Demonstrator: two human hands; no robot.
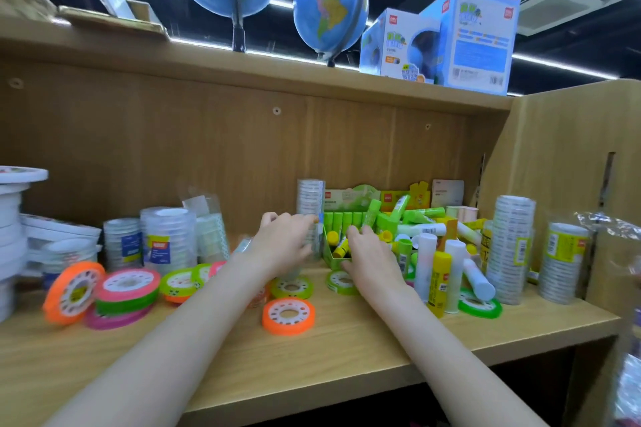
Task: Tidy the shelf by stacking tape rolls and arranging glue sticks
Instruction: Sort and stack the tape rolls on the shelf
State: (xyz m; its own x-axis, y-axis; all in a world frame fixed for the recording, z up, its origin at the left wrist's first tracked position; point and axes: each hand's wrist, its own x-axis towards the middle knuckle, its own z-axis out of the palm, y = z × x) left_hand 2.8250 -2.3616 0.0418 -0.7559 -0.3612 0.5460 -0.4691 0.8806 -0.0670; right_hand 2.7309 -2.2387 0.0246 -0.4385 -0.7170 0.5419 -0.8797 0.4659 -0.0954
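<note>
Colourful tape rolls lie scattered on the wooden shelf: an orange roll at the front, a pink and green stack, and a leaning orange roll. A green display box holds upright green glue sticks. More glue sticks stand and lie in a heap to its right. My left hand grips a tall stack of clear tape beside the box. My right hand holds the box's front right, fingers over the sticks inside.
Wrapped clear tape stacks stand at the left and right. White tape rolls pile up at the far left. Two globes and blue boxes sit on the top board. A side panel closes the shelf's right end.
</note>
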